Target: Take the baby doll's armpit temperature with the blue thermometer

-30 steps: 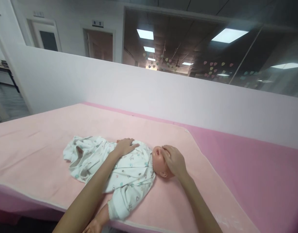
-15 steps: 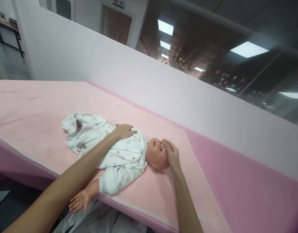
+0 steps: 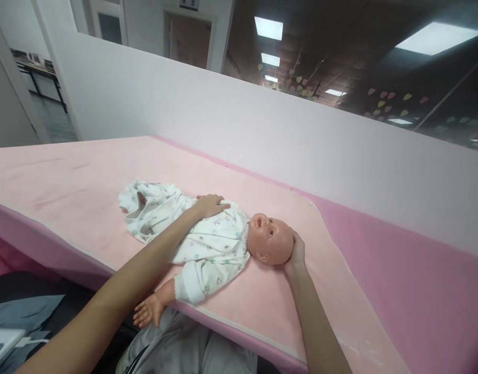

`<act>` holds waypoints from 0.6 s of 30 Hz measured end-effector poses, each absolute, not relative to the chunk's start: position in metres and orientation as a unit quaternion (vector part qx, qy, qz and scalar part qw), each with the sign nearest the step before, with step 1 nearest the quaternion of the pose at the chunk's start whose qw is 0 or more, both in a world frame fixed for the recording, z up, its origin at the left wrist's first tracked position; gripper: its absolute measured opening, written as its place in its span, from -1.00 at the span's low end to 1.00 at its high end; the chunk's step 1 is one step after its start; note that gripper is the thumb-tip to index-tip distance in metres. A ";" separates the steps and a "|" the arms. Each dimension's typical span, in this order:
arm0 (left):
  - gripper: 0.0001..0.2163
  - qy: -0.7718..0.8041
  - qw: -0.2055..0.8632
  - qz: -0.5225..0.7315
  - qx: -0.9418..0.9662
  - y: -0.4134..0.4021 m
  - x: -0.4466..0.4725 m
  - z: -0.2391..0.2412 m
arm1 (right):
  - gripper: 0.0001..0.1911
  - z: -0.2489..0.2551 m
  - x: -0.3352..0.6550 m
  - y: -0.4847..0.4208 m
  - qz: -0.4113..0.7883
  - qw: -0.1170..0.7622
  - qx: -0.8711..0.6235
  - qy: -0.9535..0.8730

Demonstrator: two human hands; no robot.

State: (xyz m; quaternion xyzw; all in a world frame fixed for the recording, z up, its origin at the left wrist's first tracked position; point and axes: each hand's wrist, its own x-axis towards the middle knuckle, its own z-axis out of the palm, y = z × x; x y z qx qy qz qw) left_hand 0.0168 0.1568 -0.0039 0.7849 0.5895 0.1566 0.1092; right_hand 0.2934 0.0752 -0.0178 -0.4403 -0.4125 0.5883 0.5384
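**One hand on the doll's chest, one cupping its crown**

On my feed, the left hand (image 3: pixel 212 206) lies palm down over the far side of the baby doll's torso, fingers long and nearly together, thumb stretched toward the head; it presses flat and has nothing pinched. I see the right hand (image 3: pixel 297 252) at 3 o'clock, its curved fingers cupped against the crown of the doll's head (image 3: pixel 270 239). Part of that hand is hidden behind the head, so I can't tell how wide it is spread.

Between the hands, the baby doll (image 3: pixel 217 241) lies on its back, head at 3 o'clock, mouth open. Its white printed onesie (image 3: pixel 192 249) trails off toward 10 o'clock, the leg end crumpled. The near arm comes out of a sleeve (image 3: pixel 202 280) between 7 and 8 o'clock, and the doll's hand (image 3: pixel 148 310) hangs over the table edge, fingers spread.

Under the doll I have a pale pink sheet (image 3: pixel 87 197), with a deeper pink surface (image 3: pixel 398 254) past its edge at 3 o'clock. Grey trousers (image 3: pixel 192 337) show at 6 o'clock; a white device (image 3: pixel 3 345) with a cable sits at 8 o'clock. A white partition (image 3: pixel 262 135) runs across 12 o'clock. Beyond it, heart-shaped stickers (image 3: pixel 381 104) dot the glass at 2 o'clock.
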 end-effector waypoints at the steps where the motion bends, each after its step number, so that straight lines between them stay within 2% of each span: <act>1: -0.42 0.590 0.109 0.157 0.785 0.157 0.017 -0.004 | -0.42 -0.020 0.296 0.077 0.573 0.543 -0.450 -0.417; 8: -0.40 0.587 0.111 0.158 0.786 0.159 0.016 -0.005 | -0.59 -0.025 0.305 0.089 0.451 0.687 -0.481 -0.305; 18: -0.42 0.585 0.109 0.161 0.787 0.161 0.016 -0.007 | -0.65 -0.011 0.288 0.077 0.494 0.634 -0.458 -0.379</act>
